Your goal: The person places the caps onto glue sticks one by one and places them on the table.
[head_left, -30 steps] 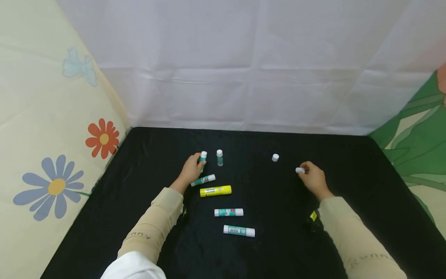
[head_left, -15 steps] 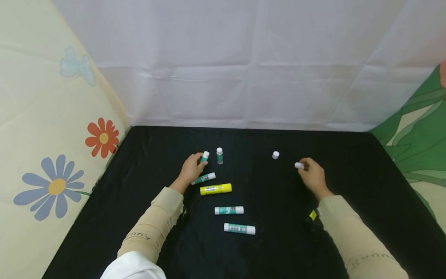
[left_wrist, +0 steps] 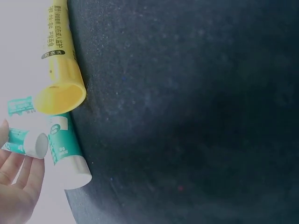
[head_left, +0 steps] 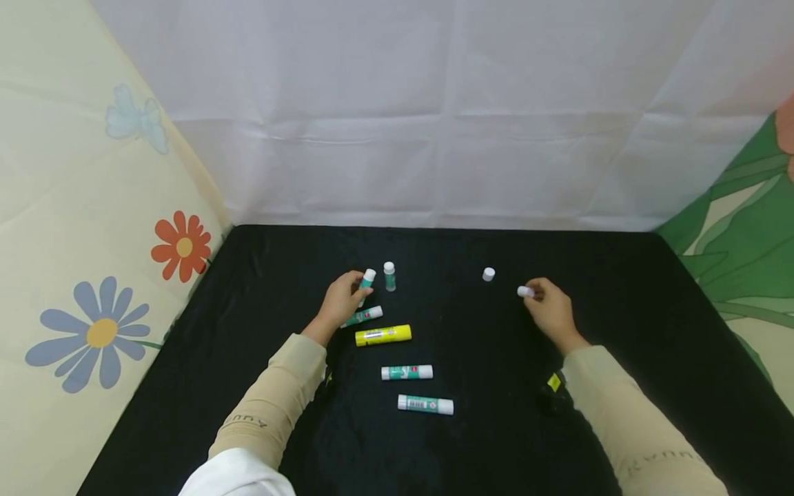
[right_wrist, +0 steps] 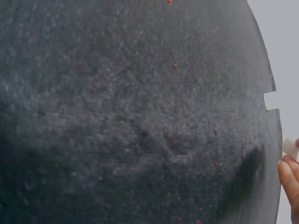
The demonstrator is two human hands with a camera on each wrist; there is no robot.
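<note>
My left hand (head_left: 340, 300) grips a green-and-white glue stick (head_left: 368, 278) between fingers and thumb, its white end up and leaning right. In the left wrist view the same hand (left_wrist: 19, 189) has its fingers along the tube. Just right of it stands another green glue stick (head_left: 389, 277) with a white top. A third green glue stick (head_left: 364, 316) lies below the left hand, and a yellow glue stick (head_left: 383, 335) lies nearer. Across the table my right hand (head_left: 551, 308) pinches a small white cap (head_left: 524, 291), also at the edge of the right wrist view.
A loose white cap (head_left: 489, 274) stands on the black tablecloth (head_left: 484, 455) between the hands. Two more green-and-white glue sticks, one (head_left: 406, 373) behind the other (head_left: 425, 404), lie in the front middle. A white curtain (head_left: 397, 138) hangs behind the table.
The glue stick in my left hand has tilted further to the right. My right hand has shifted slightly left and away from me with the white cap.
</note>
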